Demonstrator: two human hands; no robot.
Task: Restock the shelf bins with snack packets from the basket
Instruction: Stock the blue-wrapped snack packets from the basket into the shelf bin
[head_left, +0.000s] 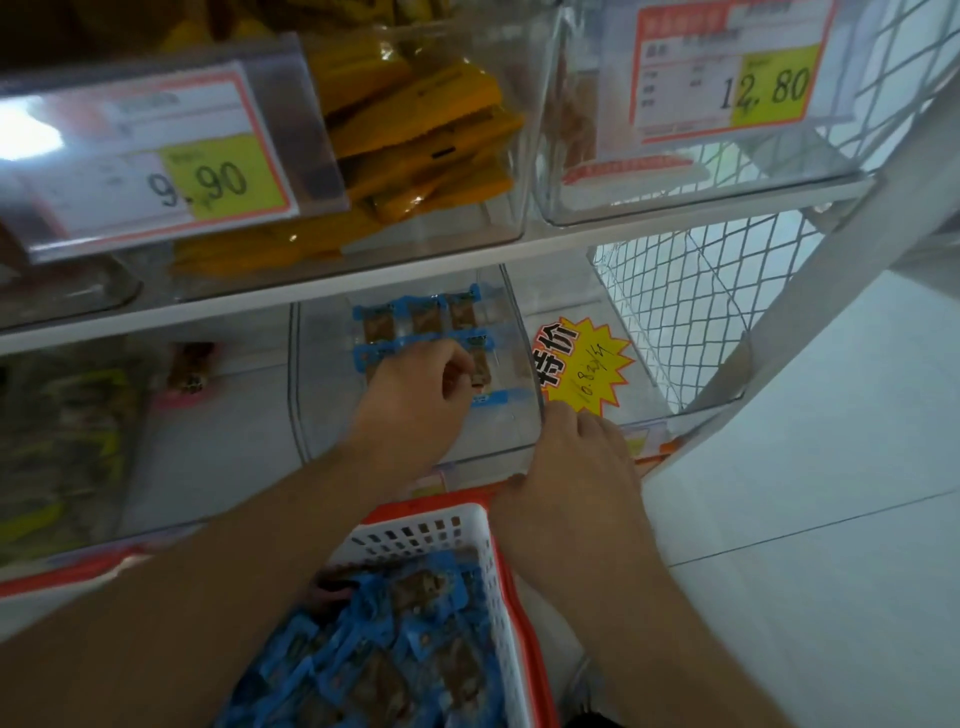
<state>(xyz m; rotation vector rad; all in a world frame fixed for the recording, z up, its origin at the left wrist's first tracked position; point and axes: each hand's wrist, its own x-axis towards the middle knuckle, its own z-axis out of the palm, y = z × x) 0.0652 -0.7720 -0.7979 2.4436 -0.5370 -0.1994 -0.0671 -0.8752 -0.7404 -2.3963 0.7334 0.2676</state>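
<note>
- Yellow-and-white price tag (156, 156) reading 9.90 hangs on the front of the upper left clear bin.
- Orange-yellow packets (415, 135) fill the upper bin just right of that tag.
- Below the shelf edge, the left hand (415, 395) reaches into the clear lower bin (311, 415), its fingers curled down onto the blue-edged snack packets (415, 317) laid in rows on the bin floor; whether it pinches one I cannot tell.
- At the bottom, a white basket (467, 540) with a red rim holds a heap of the same blue packets.
- Just right, the right hand (576, 467) grips the bin's right front corner, fingers curled over its wall.
- A yellow starburst sticker (582, 364) sits beside that wall.
- Top right, a second tag (727, 73) reads 12.80.
</note>
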